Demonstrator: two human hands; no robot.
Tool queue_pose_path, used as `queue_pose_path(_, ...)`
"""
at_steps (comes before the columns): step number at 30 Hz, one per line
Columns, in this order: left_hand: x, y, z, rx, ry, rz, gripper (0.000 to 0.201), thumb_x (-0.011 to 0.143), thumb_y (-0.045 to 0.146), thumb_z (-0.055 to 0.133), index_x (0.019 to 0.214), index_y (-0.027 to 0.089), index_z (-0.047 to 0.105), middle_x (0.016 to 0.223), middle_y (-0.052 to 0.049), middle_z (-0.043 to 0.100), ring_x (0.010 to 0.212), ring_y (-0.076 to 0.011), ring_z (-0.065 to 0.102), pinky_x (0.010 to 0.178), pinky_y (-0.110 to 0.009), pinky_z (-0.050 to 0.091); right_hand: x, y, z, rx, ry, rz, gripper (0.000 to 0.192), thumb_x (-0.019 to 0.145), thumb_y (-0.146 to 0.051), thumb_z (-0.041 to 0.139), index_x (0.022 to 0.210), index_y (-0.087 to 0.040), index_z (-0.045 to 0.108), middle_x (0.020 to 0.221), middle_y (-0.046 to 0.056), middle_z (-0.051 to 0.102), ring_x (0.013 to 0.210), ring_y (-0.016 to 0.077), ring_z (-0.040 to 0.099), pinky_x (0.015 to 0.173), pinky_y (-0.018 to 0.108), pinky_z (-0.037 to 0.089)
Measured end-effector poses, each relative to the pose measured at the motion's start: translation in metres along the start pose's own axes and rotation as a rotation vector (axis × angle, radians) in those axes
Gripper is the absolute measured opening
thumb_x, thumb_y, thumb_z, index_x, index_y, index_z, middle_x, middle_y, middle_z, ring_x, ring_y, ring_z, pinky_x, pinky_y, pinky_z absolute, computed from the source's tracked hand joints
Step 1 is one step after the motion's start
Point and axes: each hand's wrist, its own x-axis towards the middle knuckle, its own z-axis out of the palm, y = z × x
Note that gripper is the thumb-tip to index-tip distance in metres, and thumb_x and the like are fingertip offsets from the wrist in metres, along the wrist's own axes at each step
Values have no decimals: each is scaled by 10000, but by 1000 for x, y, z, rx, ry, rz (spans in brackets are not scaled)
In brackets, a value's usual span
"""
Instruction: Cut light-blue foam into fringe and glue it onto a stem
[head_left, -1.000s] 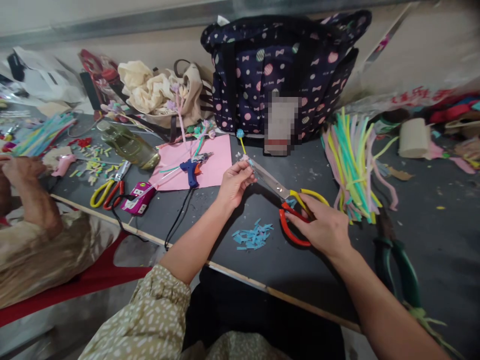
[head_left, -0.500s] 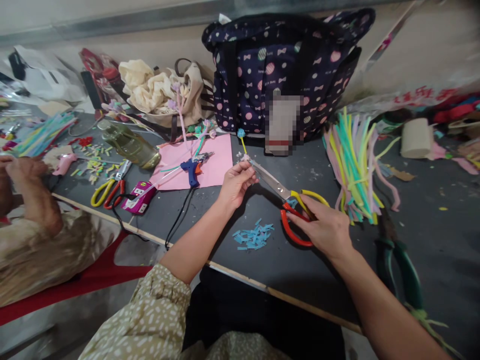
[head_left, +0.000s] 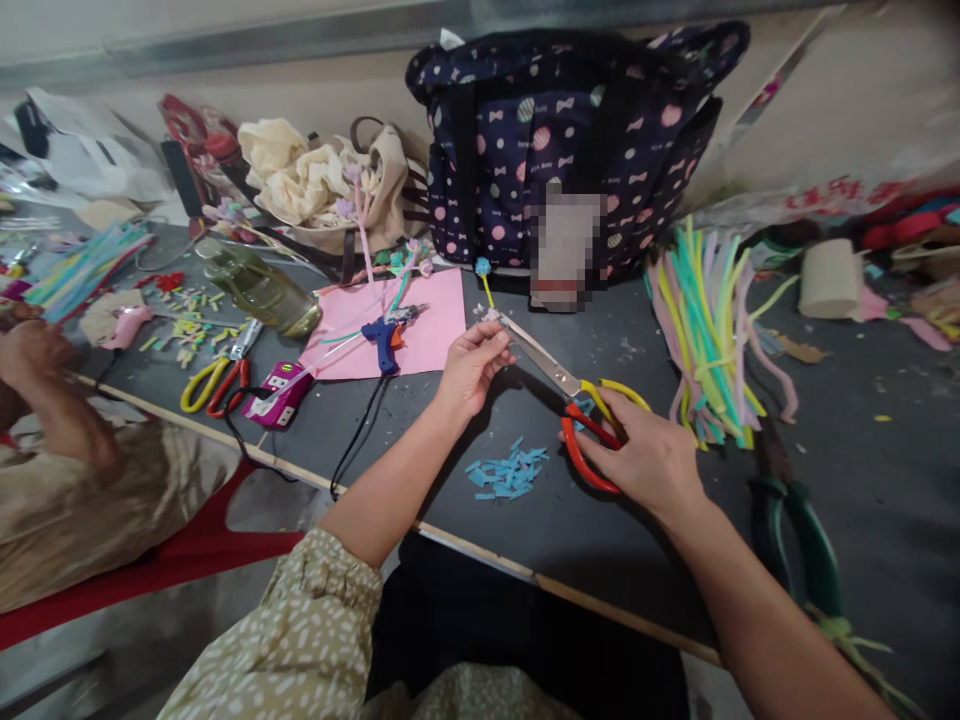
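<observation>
Near frame centre, left hand (head_left: 471, 368) pinching a yellow stick (head_left: 487, 291) upright to steady it for the blades; right hand (head_left: 651, 458) clamped through the handles of scissors (head_left: 577, 400), angling them toward it; blue scraps (head_left: 508, 472) lying below on the desk (head_left: 885, 480).

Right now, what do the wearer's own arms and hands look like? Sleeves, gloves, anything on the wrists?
Both hands are bare: no gloves, rings or watch visible. The left hand leads back to a forearm bare up to a gathered sleeve, olive-tan with small white flecks. The right hand and its forearm are bare to the frame edge, no sleeve in view.
</observation>
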Motion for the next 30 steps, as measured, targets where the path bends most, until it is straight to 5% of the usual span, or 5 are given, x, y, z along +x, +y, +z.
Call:
queue_pose_path(20,-1,-2,1,-27,-12,-7,285,591,216,864,780,165,657,646,53,600,539,-62,559,638,-246,510,0,5,2,50,20,-5,513,804,-576,626,1124,-181,697,700,23,696,614,178,653,546,264,426)
queue_pose_path(30,-3,-2,4,-35,-29,1,281,585,204,867,767,155,660,652,46,614,533,-59,552,629,-245,517,-3,6,5,153,50,-65,428,867,-513,601,1155,-210,692,903,45,759,741,190,709,630,267,498)
